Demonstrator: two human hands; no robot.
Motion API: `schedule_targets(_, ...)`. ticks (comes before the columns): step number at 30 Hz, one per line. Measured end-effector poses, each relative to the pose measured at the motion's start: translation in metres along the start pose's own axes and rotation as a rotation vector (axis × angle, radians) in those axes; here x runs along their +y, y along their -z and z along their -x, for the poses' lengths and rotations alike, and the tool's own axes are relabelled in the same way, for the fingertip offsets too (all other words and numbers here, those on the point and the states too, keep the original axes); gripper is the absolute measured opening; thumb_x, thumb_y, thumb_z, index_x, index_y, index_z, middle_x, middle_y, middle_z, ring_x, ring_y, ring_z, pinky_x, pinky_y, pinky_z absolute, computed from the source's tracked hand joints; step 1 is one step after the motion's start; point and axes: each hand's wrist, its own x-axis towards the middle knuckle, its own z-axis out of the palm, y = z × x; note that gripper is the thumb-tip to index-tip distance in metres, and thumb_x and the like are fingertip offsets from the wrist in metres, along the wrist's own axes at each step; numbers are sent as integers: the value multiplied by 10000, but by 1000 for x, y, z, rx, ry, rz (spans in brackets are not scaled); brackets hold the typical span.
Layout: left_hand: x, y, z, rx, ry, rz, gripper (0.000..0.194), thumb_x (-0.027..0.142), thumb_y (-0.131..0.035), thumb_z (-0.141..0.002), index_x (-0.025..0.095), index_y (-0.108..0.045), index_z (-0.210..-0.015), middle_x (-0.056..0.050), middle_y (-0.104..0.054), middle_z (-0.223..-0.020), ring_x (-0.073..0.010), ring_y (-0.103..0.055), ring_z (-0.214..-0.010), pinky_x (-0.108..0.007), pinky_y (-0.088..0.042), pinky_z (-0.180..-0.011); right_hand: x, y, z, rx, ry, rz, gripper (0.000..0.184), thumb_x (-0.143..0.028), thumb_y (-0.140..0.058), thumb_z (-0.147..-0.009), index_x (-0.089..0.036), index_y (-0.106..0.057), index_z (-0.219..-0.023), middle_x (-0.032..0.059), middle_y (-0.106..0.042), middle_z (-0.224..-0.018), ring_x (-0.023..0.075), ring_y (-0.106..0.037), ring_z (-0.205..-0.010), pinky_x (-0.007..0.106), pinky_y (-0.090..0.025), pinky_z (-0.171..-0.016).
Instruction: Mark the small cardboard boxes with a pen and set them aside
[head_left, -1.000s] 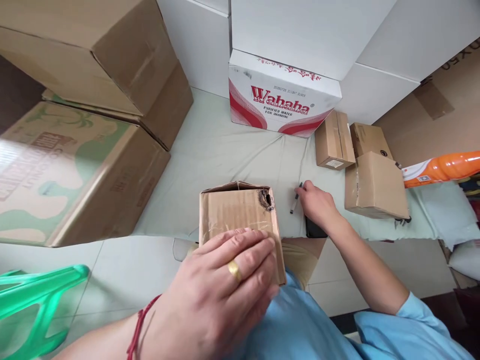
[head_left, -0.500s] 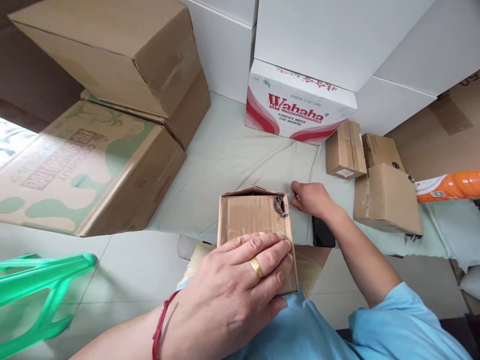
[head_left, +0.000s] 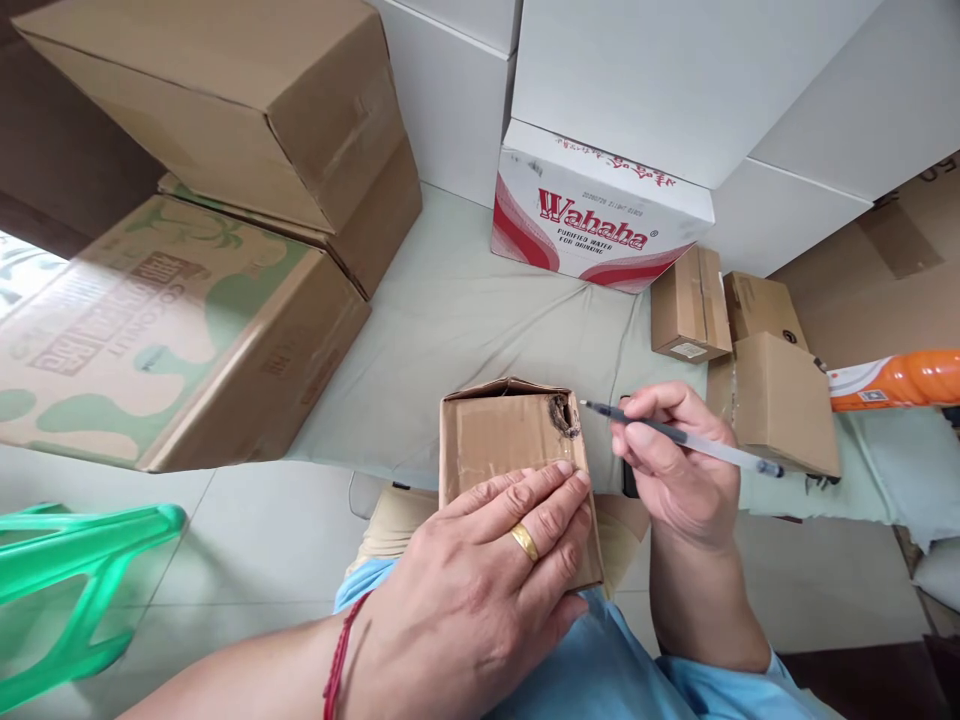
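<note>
A small brown cardboard box (head_left: pixel 495 435) rests at my lap by the bench edge, its far end slightly gaping. Near its upper right corner is a ragged dark-edged hole (head_left: pixel 562 415). My left hand (head_left: pixel 502 570), with a gold ring and a red cord at the wrist, lies flat across the box top, fingers stretched out. In my right hand (head_left: pixel 679 465) I grip a pen (head_left: pixel 679 435) with a dark front and clear barrel. Its tip points left, just beside the holed corner. A black phone (head_left: pixel 628 478) is mostly hidden behind that hand.
A Wahaha water carton (head_left: pixel 600 215) stands at the back on the pale cloth (head_left: pixel 450 290). Large cartons (head_left: pixel 225 110) are stacked at left; several smaller boxes (head_left: pixel 780 395) and an orange bottle (head_left: pixel 896 380) sit at right. A green plastic stool (head_left: pixel 82 570) stands on the floor.
My right hand has turned over and come back toward me, and the pen in it now shows. My left hand stays on the box.
</note>
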Motion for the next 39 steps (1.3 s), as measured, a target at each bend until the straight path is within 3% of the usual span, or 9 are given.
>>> schedule_targets(5,1,-3,-1,26,1,-6,386,356,-607,-1062,106,-737,-1326,-93,-715,-1483,-285,-703,-1363,-400,-618,-1121,6,-24,5,13,127,132,146,-373,-723,-999,-247,-741,-1073,-29,-617,-712,114,-499,-567,255,-402,-521)
schedule_targets(9,1,-3,0,33,18,7,379,371,-590,-1080,122,-743,-1322,-87,-717,-1487,-263,-682,-1390,-380,-592,-1157,15,-42,4,158,229,180,171,-380,-609,-1077,-245,-655,-981,-68,-475,-624,105,-447,-528,244,-375,-507)
schedule_targets(12,1,-3,1,50,35,8,350,354,-589,-1086,146,-742,-1321,-69,-725,-1480,-251,-675,-1399,-378,-584,-1166,19,-48,4,216,298,280,189,-350,-580,-1091,-246,-600,-934,-78,-462,-631,90,-426,-518,226,-366,-500)
schedule_targets(18,0,-4,2,62,39,4,328,372,-583,-1088,165,-752,-1279,-47,-734,-1469,-246,-676,-1396,-377,-588,-1154,13,-47,0,163,300,485,159,-265,-570,-1090,-237,-588,-935,-85,-496,-662,65,-407,-508,199,-360,-496)
schedule_targets(24,-1,-6,2,66,23,-8,338,382,-547,-1105,171,-748,-1277,-45,-728,-1476,-244,-681,-1390,-387,-596,-1138,6,-47,-4,96,297,549,171,-254,-562,-1097,-231,-574,-928,-90,-495,-666,60,-418,-527,187,-377,-522)
schedule_targets(39,-1,-11,5,144,26,-3,358,350,-504,-1122,137,-744,-1281,-62,-744,-1450,-232,-695,-1364,-366,-578,-1153,5,-51,-13,151,325,607,212,-329,-641,-1078,-228,-617,-894,-89,-485,-641,72,-427,-536,204,-385,-538)
